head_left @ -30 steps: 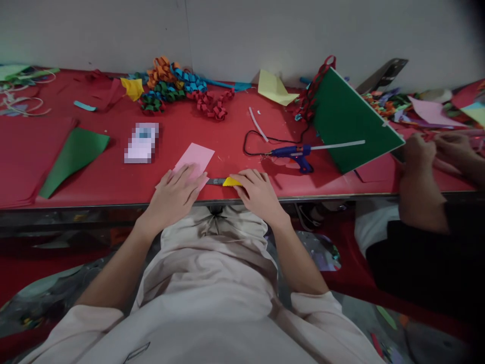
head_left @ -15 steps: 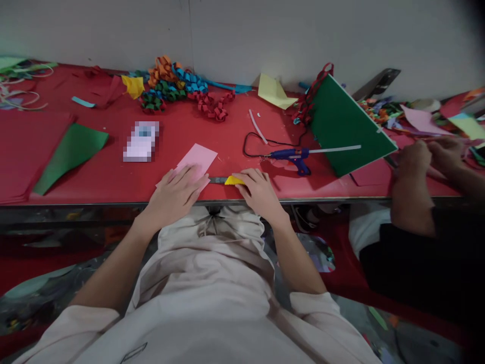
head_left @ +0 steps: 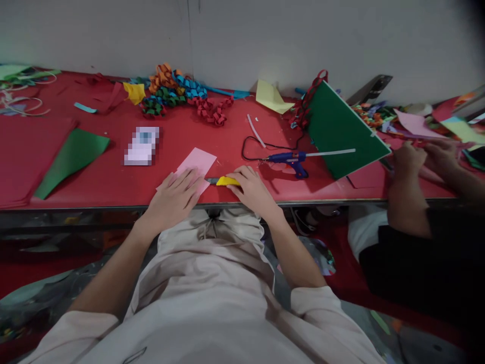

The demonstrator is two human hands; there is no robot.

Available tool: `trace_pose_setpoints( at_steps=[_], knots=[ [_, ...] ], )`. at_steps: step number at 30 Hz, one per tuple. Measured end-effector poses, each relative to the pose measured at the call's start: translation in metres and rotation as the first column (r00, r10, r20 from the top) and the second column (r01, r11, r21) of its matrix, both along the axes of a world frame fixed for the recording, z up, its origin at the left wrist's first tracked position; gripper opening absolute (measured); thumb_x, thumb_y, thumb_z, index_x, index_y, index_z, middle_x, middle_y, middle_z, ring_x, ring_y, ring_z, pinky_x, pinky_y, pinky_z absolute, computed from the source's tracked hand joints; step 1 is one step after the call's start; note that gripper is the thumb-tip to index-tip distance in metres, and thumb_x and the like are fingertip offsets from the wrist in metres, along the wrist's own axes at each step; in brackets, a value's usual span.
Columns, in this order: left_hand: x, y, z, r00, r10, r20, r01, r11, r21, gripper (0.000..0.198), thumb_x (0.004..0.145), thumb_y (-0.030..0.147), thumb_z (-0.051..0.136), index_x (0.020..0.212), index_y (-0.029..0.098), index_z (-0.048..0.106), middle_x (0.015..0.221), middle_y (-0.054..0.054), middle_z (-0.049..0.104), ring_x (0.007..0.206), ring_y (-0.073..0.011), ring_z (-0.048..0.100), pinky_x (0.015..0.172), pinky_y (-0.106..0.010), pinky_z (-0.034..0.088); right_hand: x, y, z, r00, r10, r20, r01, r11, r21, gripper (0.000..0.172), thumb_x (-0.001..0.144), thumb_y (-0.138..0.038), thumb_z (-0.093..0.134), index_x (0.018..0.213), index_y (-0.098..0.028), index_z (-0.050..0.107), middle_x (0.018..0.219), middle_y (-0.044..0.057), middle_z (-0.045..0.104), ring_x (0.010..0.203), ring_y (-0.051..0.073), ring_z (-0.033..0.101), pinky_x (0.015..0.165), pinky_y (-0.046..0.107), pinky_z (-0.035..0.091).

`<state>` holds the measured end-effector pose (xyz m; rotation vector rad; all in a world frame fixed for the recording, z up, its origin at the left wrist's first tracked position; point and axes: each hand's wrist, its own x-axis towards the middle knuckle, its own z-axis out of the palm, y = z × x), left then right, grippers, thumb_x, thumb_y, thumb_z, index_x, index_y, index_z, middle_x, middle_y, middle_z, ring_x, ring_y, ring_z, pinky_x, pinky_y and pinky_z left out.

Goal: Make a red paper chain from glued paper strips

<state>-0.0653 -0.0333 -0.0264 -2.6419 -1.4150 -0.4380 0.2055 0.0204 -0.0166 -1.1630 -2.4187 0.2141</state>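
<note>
A pink sheet of paper [head_left: 197, 161] lies near the table's front edge. My left hand [head_left: 178, 193] rests flat on it with the fingers stretched out, covering its lower part. To the right, my right hand [head_left: 252, 189] grips a yellow box cutter [head_left: 226, 181] that lies low along the table. Its grey blade points left and meets the right side of the pink paper close to my left fingertips. Whether the tip is under the paper or in a fold, I cannot tell.
A blue glue gun [head_left: 290, 158] with a glue stick lies to the right, its black cord looped behind it. Beyond stands a tilted green board [head_left: 341, 131]. Paper chains [head_left: 178, 91] lie at the back, a pixelated phone-like object [head_left: 143, 146] at left. A co-worker's hands [head_left: 409, 156] are far right.
My right hand has slid the box cutter left, so less of its blade shows beside the paper. My left hand stays flat on the sheet. The view has tilted slightly.
</note>
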Motion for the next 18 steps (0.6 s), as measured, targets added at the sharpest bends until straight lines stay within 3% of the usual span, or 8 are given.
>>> trace_pose_setpoints(
  at_steps=[3, 12, 18],
  knots=[
    [0.001, 0.000, 0.002, 1.000, 0.000, -0.002, 0.000, 1.000, -0.012, 0.053, 0.109, 0.028, 0.033, 0.161, 0.021, 0.043, 0.169, -0.011, 0.036, 0.159, -0.0329, 0.034, 0.126, -0.059, 0.030, -0.006, 0.002, -0.002, 1.000, 0.011, 0.006, -0.011, 1.000, 0.008, 0.028, 0.103, -0.026, 0.057, 0.128, -0.017, 0.067, 0.120, 0.013, 0.064, 0.115, 0.029, 0.057, 0.103, 0.046, 0.049],
    [-0.005, 0.002, -0.006, 0.999, -0.040, -0.017, 0.040, 0.999, -0.015, 0.059, 0.109, 0.026, 0.033, 0.168, 0.021, 0.027, 0.172, -0.011, 0.028, 0.162, -0.0307, 0.025, 0.129, -0.057, 0.026, -0.010, 0.008, -0.002, 1.000, 0.014, -0.003, -0.014, 1.000, -0.008, 0.027, 0.103, -0.026, 0.057, 0.127, -0.019, 0.067, 0.121, 0.013, 0.063, 0.115, 0.029, 0.057, 0.102, 0.046, 0.049],
    [-0.005, 0.002, -0.005, 1.000, -0.027, -0.013, 0.027, 1.000, -0.007, 0.055, 0.109, 0.026, 0.032, 0.163, 0.016, 0.038, 0.169, -0.017, 0.035, 0.162, -0.0322, 0.024, 0.129, -0.059, 0.025, -0.024, 0.027, 0.001, 0.995, 0.066, 0.072, -0.067, 0.998, 0.013, 0.029, 0.103, -0.026, 0.059, 0.129, -0.016, 0.066, 0.123, 0.014, 0.063, 0.118, 0.028, 0.056, 0.106, 0.046, 0.048]
  ],
)
